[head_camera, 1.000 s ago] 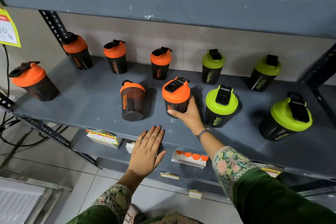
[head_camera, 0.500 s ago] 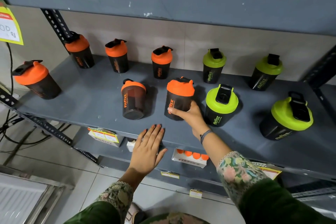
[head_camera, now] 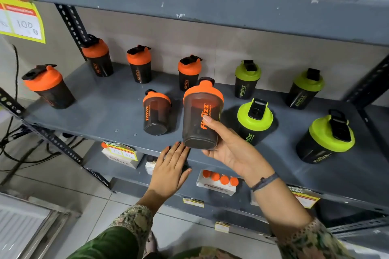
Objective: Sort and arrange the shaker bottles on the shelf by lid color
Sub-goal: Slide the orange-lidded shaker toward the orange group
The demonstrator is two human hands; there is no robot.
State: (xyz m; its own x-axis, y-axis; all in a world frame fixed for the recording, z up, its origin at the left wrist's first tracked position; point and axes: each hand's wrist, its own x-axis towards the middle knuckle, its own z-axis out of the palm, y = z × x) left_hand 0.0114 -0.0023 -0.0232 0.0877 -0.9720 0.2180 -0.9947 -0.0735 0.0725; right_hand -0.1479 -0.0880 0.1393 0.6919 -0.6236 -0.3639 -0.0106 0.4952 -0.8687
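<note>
My right hand (head_camera: 229, 149) grips an orange-lidded shaker bottle (head_camera: 201, 118), lifted off the grey shelf (head_camera: 109, 115) and tilted so its base faces me. My left hand (head_camera: 170, 170) lies flat and open on the shelf's front edge, just left of and below that bottle. Another orange-lidded bottle (head_camera: 156, 112) stands beside it on the left. Three orange-lidded bottles line the back row (head_camera: 140, 64) and one (head_camera: 47, 86) stands at the far left. Green-lidded bottles fill the right side: two at the back (head_camera: 247, 79), two in front (head_camera: 254, 120).
An upper shelf (head_camera: 210, 4) hangs low overhead. Perforated steel uprights (head_camera: 71, 23) frame both ends. The lower shelf holds a white box of orange-capped items (head_camera: 219, 183) and price tags. A yellow price sign (head_camera: 21, 23) and cables are at the left.
My right hand has lifted the orange-lidded bottle off the shelf and tipped it toward me. My left hand has stayed on the shelf edge.
</note>
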